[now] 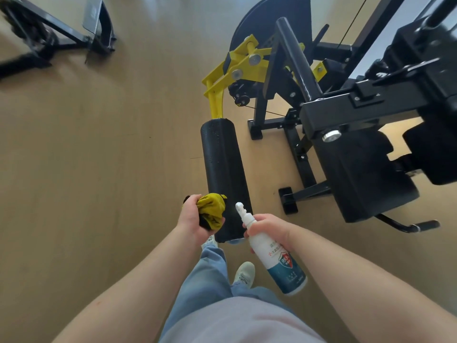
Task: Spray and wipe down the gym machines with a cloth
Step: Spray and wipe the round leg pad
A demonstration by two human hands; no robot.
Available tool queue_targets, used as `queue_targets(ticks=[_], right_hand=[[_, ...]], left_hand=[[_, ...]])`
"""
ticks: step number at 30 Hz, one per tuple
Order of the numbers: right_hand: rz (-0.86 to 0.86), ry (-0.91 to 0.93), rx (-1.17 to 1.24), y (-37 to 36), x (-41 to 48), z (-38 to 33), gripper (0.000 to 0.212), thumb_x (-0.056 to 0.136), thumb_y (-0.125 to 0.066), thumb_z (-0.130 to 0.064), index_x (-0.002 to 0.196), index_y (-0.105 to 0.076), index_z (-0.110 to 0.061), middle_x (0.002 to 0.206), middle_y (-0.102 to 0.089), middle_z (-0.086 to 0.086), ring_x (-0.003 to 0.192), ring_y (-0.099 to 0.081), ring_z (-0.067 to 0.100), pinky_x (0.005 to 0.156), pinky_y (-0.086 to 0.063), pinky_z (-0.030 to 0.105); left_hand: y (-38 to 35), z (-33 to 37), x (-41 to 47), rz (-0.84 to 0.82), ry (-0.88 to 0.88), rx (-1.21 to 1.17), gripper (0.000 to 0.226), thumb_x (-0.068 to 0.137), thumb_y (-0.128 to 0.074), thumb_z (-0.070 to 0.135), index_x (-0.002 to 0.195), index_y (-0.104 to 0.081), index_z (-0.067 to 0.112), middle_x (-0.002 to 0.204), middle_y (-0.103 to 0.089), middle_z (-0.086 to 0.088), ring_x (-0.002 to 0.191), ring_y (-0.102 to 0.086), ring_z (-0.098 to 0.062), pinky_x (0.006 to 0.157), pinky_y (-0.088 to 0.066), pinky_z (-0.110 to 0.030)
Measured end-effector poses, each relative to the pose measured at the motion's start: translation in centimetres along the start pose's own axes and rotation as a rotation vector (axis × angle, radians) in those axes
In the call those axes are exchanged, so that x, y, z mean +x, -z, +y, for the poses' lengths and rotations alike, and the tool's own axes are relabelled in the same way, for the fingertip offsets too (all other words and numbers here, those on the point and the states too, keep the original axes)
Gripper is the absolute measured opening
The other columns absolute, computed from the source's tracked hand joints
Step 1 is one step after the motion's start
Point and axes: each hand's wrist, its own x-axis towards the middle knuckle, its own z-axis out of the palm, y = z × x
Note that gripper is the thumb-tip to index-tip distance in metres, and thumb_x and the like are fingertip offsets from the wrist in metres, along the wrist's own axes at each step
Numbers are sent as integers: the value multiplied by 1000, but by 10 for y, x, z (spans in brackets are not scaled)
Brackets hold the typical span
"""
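A black foam roller pad [221, 167] hangs off a yellow arm [223, 78] of a black leg machine [356, 134]. Small droplets speckle the pad's upper part. My left hand [191, 219] is closed around a bunched yellow cloth [212, 210], just left of the pad's near end. My right hand [268, 230] grips a white spray bottle [277, 256] with a blue label. Its nozzle points up toward the pad's near end.
The machine's black seat pad [366, 179] and steel base bars [301, 154] fill the right side. Another black machine frame [61, 33] stands at the far left on the wooden floor [103, 157]. My legs and white shoes [244, 273] are below the pad.
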Motion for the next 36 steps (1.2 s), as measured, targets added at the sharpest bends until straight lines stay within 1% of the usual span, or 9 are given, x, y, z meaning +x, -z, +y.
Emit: queue_targets(ticks=[4,9,13,18,20,23,26,30,36], right_hand=[[-6,-45,-119,3,3,10,38,89,-72,-32,124,-58,-29,117,-70,18,95,-75,33,90,-63,50],[-8,-73,-166,9,5,18,40,84,-72,-38,121,-60,-33,115,-70,14,102,-73,33,95,-61,51],[39,-58,20,21,10,25,34,91,-70,-28,123,-60,-32,118,-70,25,94,-72,35,96,-59,58],[24,-39,190,33,13,33,50,82,-73,-28,130,-59,-25,110,-71,26,91,-73,40,94,-59,61],[0,-27,246,35,10,33,58,77,-74,-30,133,-57,-27,122,-69,26,94,-73,41,95,-59,61],[-54,-9,332,36,3,31,63,76,-74,-31,136,-54,-30,136,-65,21,97,-72,39,93,-60,54],[-135,6,409,36,-3,31,65,80,-71,-29,143,-53,-28,127,-67,24,95,-71,36,90,-61,52],[-178,-15,380,38,-6,28,63,83,-71,-32,142,-53,-25,117,-70,21,90,-73,33,79,-63,46],[-72,16,337,49,-6,1,46,94,-68,-25,137,-52,-27,112,-67,20,83,-73,29,78,-63,45]], left_hand=[[-2,-5,4,10,-17,18,33,99,-57,34,118,-70,10,117,-71,-19,105,-68,-34,83,-60,-52],[-2,-11,19,122,-62,103,51,91,-65,59,120,-69,18,113,-74,-13,101,-72,-31,74,-62,-45],[-2,-24,19,125,-45,377,74,73,-71,78,119,-67,19,106,-77,-9,96,-76,-31,91,-60,-51],[-17,-43,4,8,-54,913,69,88,-57,73,121,-63,13,105,-73,-8,100,-71,-26,97,-56,-44],[-25,-50,3,-5,-132,1056,66,92,-52,72,114,-65,12,101,-73,-7,97,-71,-24,94,-56,-43],[-35,-58,1,-58,-195,1053,58,97,-47,67,104,-67,13,99,-74,-8,93,-72,-21,95,-58,-44],[-32,-58,6,-49,-100,841,84,82,-50,84,133,-56,18,122,-69,-8,113,-66,-29,105,-51,-53],[-26,-54,7,-97,-62,634,86,84,-52,80,147,-46,22,133,-64,-11,119,-65,-34,105,-50,-58],[-23,-45,9,-31,-382,964,70,98,-56,57,154,-36,21,145,-54,-5,130,-55,-31,108,-48,-48]])
